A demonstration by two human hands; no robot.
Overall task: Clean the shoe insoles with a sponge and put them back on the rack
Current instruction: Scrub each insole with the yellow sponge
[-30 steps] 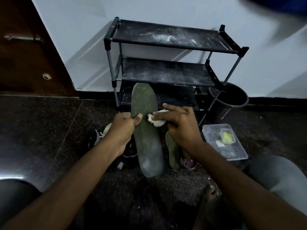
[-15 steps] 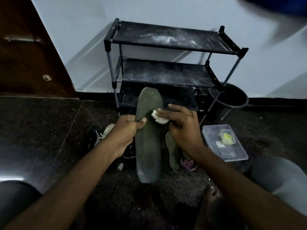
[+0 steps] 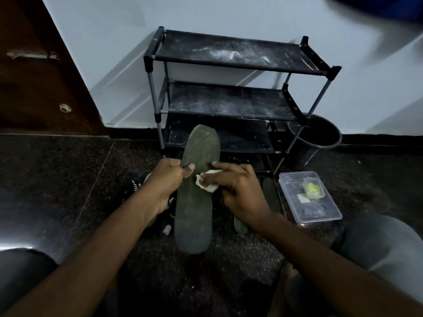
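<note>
gripping the dark green insole by its left edge, the left hand has the thumb laid across the upper face and the other fingers curled round the edge. the right hand holds a small white sponge against the same face, just beside the left thumb; its first fingers lie nearly straight over the sponge and the others are curled at its side (the right thumb is hidden, so i cannot tell how it helps). the insole is held lengthwise in front of the person, with the toe end toward the rack and the heel end toward the person; whether the heel touches the floor i cannot tell.

a second insole lies on the floor just to the right, partly covered by the right hand and wrist. to the left, behind the left hand, is a black shoe with white stripes.

the rack is black with three dusty shelves and grey metal legs, and it stands against a pale wall. a black bucket stands by its right legs. nearer to the person, on the right, is a clear plastic container with a small yellow piece inside. a brown door is on the far left. the knees in grey trousers show at both lower corners.
</note>
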